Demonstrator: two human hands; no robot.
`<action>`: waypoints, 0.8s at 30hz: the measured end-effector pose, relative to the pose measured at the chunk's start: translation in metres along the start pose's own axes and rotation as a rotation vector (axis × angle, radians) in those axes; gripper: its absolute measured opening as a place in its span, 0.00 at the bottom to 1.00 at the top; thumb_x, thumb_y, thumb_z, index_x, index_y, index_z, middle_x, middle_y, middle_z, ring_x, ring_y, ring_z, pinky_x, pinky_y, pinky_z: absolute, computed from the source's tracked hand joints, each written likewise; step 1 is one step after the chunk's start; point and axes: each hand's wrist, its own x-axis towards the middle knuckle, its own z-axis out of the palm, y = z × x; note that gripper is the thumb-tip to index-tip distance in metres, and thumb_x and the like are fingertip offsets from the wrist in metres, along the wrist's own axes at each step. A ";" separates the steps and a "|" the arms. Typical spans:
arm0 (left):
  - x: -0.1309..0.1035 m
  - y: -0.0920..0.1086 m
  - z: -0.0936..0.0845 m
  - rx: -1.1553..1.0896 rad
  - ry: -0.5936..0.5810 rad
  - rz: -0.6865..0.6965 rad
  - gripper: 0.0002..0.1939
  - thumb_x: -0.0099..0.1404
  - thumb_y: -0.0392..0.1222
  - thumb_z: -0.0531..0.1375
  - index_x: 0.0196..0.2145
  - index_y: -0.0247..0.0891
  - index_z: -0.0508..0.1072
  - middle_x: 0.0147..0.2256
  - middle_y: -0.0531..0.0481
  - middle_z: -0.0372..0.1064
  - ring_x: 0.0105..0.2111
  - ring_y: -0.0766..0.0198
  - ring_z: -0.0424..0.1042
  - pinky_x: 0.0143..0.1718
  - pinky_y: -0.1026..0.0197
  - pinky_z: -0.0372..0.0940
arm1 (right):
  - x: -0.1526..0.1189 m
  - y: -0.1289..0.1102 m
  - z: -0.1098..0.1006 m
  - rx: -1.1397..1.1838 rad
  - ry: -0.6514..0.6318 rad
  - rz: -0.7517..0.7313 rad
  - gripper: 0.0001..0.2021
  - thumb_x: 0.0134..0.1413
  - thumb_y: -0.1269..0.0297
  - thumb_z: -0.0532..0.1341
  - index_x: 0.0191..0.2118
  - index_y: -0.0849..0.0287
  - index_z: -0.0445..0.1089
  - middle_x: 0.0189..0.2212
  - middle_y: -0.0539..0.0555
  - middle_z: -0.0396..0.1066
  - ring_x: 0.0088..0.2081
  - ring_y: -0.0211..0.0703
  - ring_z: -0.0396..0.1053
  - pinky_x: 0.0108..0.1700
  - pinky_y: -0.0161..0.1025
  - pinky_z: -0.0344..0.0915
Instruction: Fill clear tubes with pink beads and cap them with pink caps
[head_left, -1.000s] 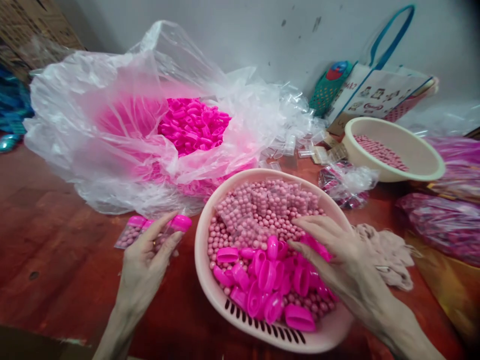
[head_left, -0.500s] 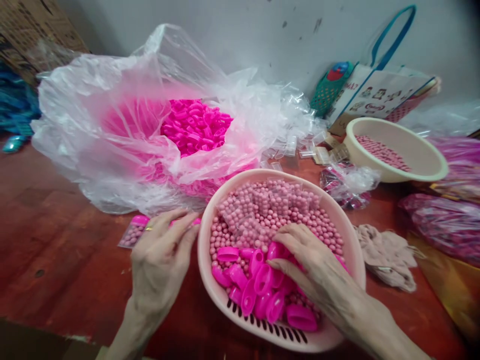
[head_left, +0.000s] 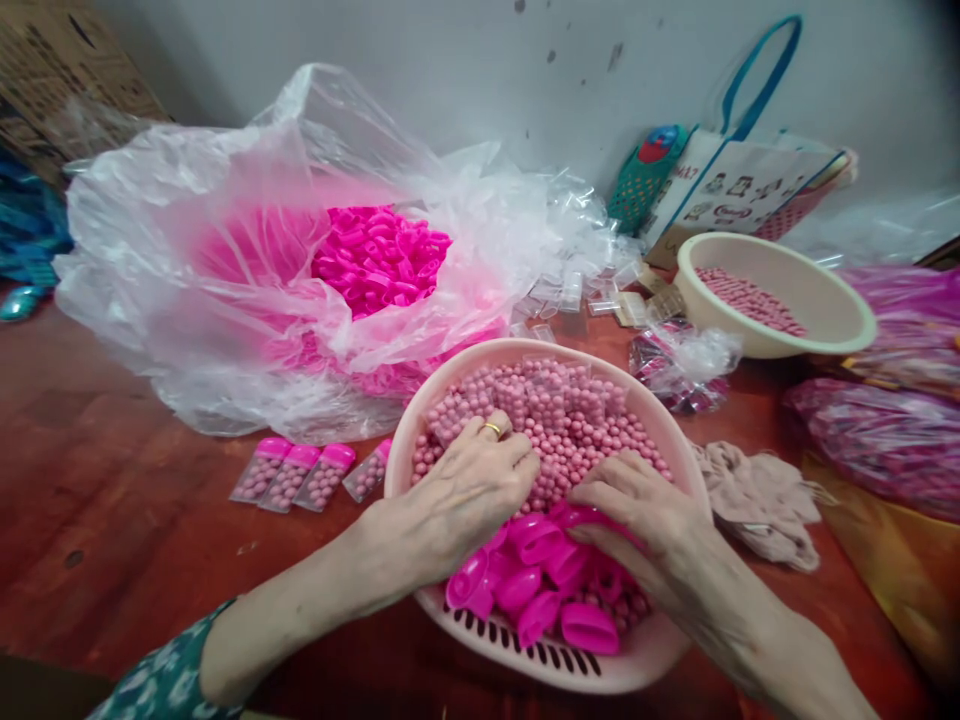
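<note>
A pale pink plastic basket (head_left: 401, 440) holds small pink beads (head_left: 559, 455), clear bead-filled boxes (head_left: 551, 385) and loose bright pink plastic caps (head_left: 517, 590). My left hand (head_left: 469, 475), a ring on one finger, reaches over the basket's left side. Its fingers are curled down towards the beads and caps, and their tips are hidden. On the basket's right side my right hand (head_left: 637, 510) has thumb and fingers closed around a pink cap (head_left: 581, 515). Left of the basket, several capped clear boxes of beads (head_left: 285, 478) lie flat on the table.
Behind stands a big clear plastic bag (head_left: 150, 250) full of pink caps (head_left: 379, 260). Empty clear boxes (head_left: 562, 290) are heaped beside it. At right are a cream bowl (head_left: 840, 310) of beads, a crumpled beige cloth (head_left: 757, 500), wrapped bundles (head_left: 877, 435) and a tote bag (head_left: 739, 185).
My left hand has moved right, from the table beside the basket to over the beads and caps. The row of capped boxes is now uncovered. My right hand stays at the caps.
</note>
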 end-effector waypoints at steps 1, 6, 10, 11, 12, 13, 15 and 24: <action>0.002 0.000 0.002 -0.001 -0.013 -0.001 0.12 0.62 0.26 0.47 0.36 0.33 0.68 0.37 0.44 0.69 0.42 0.56 0.66 0.52 0.51 0.58 | 0.000 0.000 0.001 -0.050 -0.008 -0.009 0.03 0.55 0.70 0.58 0.31 0.59 0.67 0.29 0.54 0.66 0.34 0.46 0.61 0.36 0.44 0.62; 0.006 -0.007 0.018 -0.046 0.013 -0.078 0.09 0.63 0.27 0.49 0.36 0.36 0.66 0.36 0.47 0.65 0.40 0.58 0.63 0.49 0.51 0.57 | -0.002 -0.002 0.001 -0.083 0.008 -0.027 0.08 0.58 0.70 0.54 0.28 0.59 0.64 0.27 0.54 0.64 0.32 0.44 0.59 0.32 0.42 0.60; 0.006 -0.012 0.017 -0.208 0.106 -0.091 0.06 0.61 0.28 0.52 0.35 0.34 0.65 0.35 0.49 0.63 0.37 0.61 0.62 0.42 0.58 0.58 | -0.006 -0.002 -0.003 0.094 0.036 0.050 0.07 0.59 0.71 0.52 0.29 0.58 0.59 0.32 0.54 0.67 0.35 0.43 0.64 0.37 0.42 0.63; 0.007 -0.012 0.014 -0.266 0.125 -0.100 0.05 0.60 0.29 0.53 0.33 0.34 0.65 0.33 0.50 0.63 0.36 0.62 0.62 0.39 0.59 0.59 | -0.006 -0.002 -0.005 0.141 0.035 0.084 0.06 0.60 0.71 0.52 0.31 0.57 0.60 0.33 0.54 0.67 0.36 0.42 0.65 0.38 0.40 0.63; 0.008 -0.012 0.011 -0.335 0.145 -0.113 0.04 0.59 0.29 0.54 0.32 0.34 0.65 0.32 0.51 0.63 0.34 0.63 0.62 0.37 0.60 0.59 | -0.006 -0.003 -0.007 0.184 0.028 0.115 0.05 0.60 0.70 0.52 0.33 0.56 0.60 0.33 0.53 0.68 0.36 0.41 0.66 0.38 0.39 0.64; 0.009 -0.012 0.008 -0.419 0.163 -0.131 0.04 0.58 0.29 0.55 0.31 0.33 0.66 0.31 0.51 0.63 0.32 0.64 0.63 0.35 0.61 0.59 | -0.006 -0.004 -0.009 0.221 0.024 0.144 0.04 0.60 0.70 0.51 0.35 0.56 0.60 0.33 0.52 0.68 0.36 0.40 0.67 0.38 0.38 0.64; 0.011 -0.012 0.004 -0.644 0.203 -0.186 0.05 0.55 0.28 0.57 0.32 0.33 0.68 0.30 0.52 0.64 0.31 0.66 0.63 0.32 0.62 0.59 | -0.004 -0.007 -0.012 0.282 0.021 0.192 0.03 0.61 0.68 0.51 0.37 0.55 0.61 0.31 0.51 0.68 0.34 0.38 0.68 0.36 0.36 0.64; 0.013 -0.001 0.009 -1.638 0.233 -0.446 0.17 0.48 0.28 0.66 0.38 0.32 0.70 0.28 0.55 0.65 0.27 0.73 0.64 0.32 0.68 0.62 | 0.002 -0.024 0.003 0.591 0.154 0.352 0.13 0.62 0.62 0.50 0.50 0.54 0.61 0.37 0.54 0.70 0.35 0.39 0.68 0.39 0.36 0.66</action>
